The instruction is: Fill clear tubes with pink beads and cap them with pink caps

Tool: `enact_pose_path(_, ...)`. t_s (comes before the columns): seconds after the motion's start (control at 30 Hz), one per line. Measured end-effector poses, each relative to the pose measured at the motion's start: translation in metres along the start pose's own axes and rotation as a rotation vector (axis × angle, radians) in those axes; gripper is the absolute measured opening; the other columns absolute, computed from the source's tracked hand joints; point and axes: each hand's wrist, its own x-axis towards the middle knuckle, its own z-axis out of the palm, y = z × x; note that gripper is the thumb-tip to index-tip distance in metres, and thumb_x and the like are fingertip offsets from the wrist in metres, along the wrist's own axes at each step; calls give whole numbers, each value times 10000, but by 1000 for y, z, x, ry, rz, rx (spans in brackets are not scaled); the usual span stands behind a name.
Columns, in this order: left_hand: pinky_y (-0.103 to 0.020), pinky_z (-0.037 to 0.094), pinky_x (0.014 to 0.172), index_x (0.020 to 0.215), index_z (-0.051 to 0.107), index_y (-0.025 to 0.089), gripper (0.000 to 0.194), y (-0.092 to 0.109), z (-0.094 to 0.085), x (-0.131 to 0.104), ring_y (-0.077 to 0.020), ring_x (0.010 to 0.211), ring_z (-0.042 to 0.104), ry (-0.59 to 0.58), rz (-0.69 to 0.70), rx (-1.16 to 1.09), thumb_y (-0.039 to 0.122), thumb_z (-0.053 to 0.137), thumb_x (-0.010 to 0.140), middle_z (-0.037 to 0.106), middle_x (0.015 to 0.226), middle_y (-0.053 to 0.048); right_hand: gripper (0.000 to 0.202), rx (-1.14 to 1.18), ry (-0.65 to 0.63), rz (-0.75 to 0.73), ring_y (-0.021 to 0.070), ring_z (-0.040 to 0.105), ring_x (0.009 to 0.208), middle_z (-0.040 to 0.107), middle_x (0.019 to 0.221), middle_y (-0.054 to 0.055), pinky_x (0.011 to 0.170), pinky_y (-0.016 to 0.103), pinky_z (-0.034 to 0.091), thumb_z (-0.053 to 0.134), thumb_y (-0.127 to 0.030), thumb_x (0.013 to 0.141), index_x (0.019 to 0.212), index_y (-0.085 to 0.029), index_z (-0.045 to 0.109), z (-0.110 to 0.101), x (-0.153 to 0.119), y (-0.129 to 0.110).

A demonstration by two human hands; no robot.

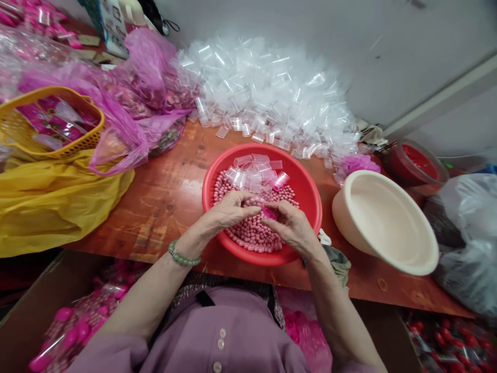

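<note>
My left hand [235, 208] and my right hand [290, 224] meet over a red basin [310, 207]. Between thumb and fingers my right hand pinches a small bright pink plastic piece [267, 212]. The fingers of my left hand are curled close to it, facing my right hand; what they hold, if anything, I cannot make out. Below the hands, many round pink beads [254, 233] cover the bottom of the basin. Several clear plastic tubes [256, 168] lie on the beads at the far side, one with a pink end [281, 180].
A large heap of clear tubes [264, 93] lies along the wall. On the right stands a cream basin [388, 223] beside plastic bags [469, 223]. To the left are a yellow basket [97, 127], a yellow bag [58, 202] and pink bags [151, 62]. Boxes of filled items sit below the table edge.
</note>
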Motion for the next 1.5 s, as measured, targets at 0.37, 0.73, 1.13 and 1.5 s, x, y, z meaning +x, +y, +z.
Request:
enact_pose_path(0.37, -208, 384, 652, 826, 679, 108, 321, 11, 1, -8, -73, 671, 477, -188, -121, -151, 347, 826, 669, 576, 711, 27, 219, -191, 325, -227, 222, 712, 1004, 742, 1076, 113, 905, 375, 589, 620, -248, 923, 1114, -221, 725, 21, -20, -4)
enact_pose_path(0.73, -272, 511, 835, 932, 699, 99, 343, 3, -3, -10, -109, 791, 632, -254, -98, -266, 321, 831, 705, 697, 845, -45, 274, -285, 241, -217, 226, 702, 1063, 742, 1151, 111, 945, 399, 575, 557, -253, 950, 1180, -225, 704, 20, -18, 3)
enact_pose_path(1.13, -295, 560, 732, 1068, 667, 80, 382, 2, -6, -11, -159, 776, 694, -304, -71, -409, 220, 796, 737, 708, 843, -91, 299, 232, 416, 27, 161, 689, 852, 751, 1037, 41, 832, 359, 571, 605, -403, 907, 1145, -244, 692, 12, 2, 4)
enact_pose_path(1.5, -270, 503, 828, 986, 737, 118, 317, 5, -5, -5, -114, 871, 632, -136, -66, -536, 114, 816, 678, 701, 912, -46, 249, 268, 521, -47, 120, 625, 684, 686, 856, 12, 661, 264, 541, 644, -448, 880, 974, -218, 625, 19, 27, -20)
